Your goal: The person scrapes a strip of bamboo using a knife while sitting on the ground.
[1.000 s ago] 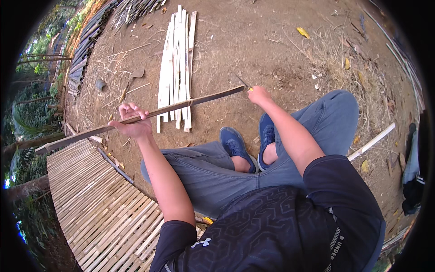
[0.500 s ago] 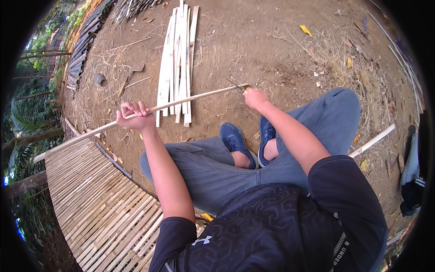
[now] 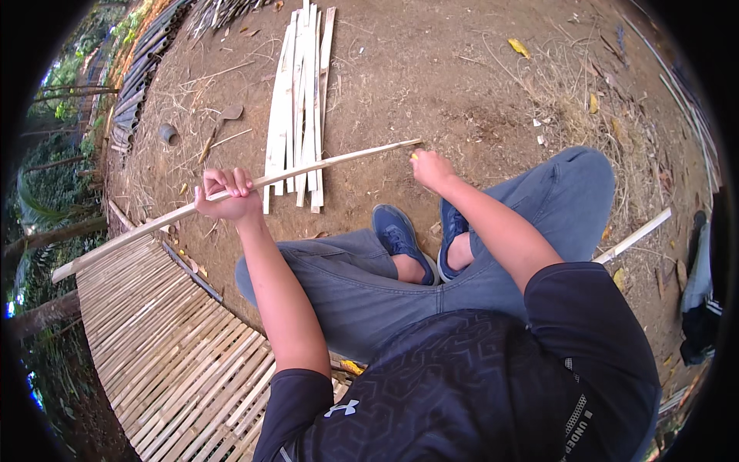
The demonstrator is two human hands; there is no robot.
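The left hand (image 3: 228, 195) has fingers curled around a wooden strip (image 3: 332, 161); the right hand (image 3: 433, 169) grips a yellow handle (image 3: 414, 156), the strip's tip near its fingers.

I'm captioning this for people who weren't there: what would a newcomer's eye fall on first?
Probably the long pale strip slanting across the left half, held in the left hand, with the right hand near its far end. Next come the bundled pale slats on the brown ground beyond, left of top centre, and the slatted platform at lower left.
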